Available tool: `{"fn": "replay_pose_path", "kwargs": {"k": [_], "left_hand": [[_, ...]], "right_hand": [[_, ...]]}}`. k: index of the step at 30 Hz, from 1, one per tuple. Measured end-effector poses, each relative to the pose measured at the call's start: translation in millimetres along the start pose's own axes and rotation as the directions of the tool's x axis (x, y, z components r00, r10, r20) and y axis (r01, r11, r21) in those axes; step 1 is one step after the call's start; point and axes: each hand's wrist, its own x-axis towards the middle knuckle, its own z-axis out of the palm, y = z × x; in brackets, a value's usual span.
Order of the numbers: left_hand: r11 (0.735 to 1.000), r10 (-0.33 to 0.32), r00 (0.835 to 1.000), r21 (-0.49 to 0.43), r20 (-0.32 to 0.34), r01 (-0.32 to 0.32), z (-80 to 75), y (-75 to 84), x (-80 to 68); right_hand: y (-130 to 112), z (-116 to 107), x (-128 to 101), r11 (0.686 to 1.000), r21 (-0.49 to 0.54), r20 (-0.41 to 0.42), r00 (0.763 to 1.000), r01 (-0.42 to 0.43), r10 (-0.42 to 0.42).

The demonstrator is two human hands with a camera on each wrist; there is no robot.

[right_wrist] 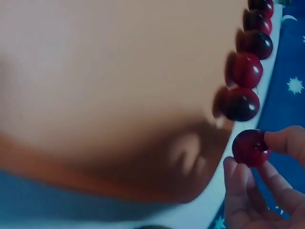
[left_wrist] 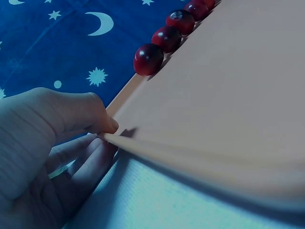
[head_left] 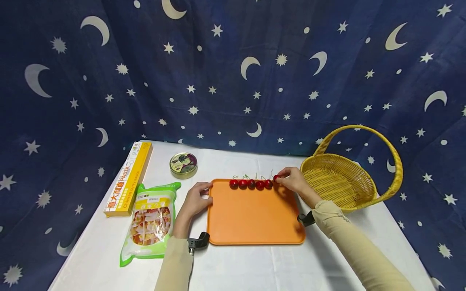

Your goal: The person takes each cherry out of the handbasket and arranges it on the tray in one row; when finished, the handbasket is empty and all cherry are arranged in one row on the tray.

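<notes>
Five cherries (head_left: 251,184) sit in a row along the far edge of the orange tray (head_left: 255,218), each touching the next, their thin stems pointing up toward the starry blue cloth (head_left: 233,72) behind. A sixth cherry (head_left: 276,178) is at the right end of that row, just beside the last one, pinched between the thumb and fingertips of the right hand (head_left: 295,181). The right wrist view shows the fingers (right_wrist: 281,140) closed round this cherry at the tray's far right corner, right at the rim; whether the fruit rests on the tray I cannot tell.

The left hand (head_left: 196,199) grips the tray's left edge near its far corner, thumb on top and the other fingers curled under the rim, as the left wrist view makes plain.

To the right of the tray stands a yellow wicker basket (head_left: 340,182) with a tall handle, close to the right hand. To the left of the tray lies a green snack bag (head_left: 151,220), and beyond that a long yellow box (head_left: 128,178). A small round tin (head_left: 183,165) sits past the tray's far left corner. Everything rests on a white tablecloth (head_left: 255,266).
</notes>
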Motion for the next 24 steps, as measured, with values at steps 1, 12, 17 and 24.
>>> {"fn": "replay_pose_path", "kwargs": {"k": [1,12,17,24], "left_hand": [[1.000,0.002,1.000,0.001,0.000,-0.002,0.0,0.3,-0.5],[1.000,0.005,1.000,-0.003,0.007,-0.005,-2.0,5.5,0.2],[1.000,0.017,1.000,-0.003,-0.009,-0.017,-0.5,6.9,1.3],[0.992,0.058,0.997,0.113,-0.046,-0.052,1.8,13.0,-2.3]], "right_hand": [[0.1,1.9,-0.9,1.000,-0.007,-0.008,1.000,-0.004,0.004],[5.9,12.5,-4.1,0.990,0.077,0.051,0.992,-0.122,0.118],[6.4,10.5,-3.3,0.983,0.081,0.069,0.984,-0.168,0.162],[9.4,10.0,-7.1,0.976,0.139,0.069,0.985,-0.165,0.157]]}}
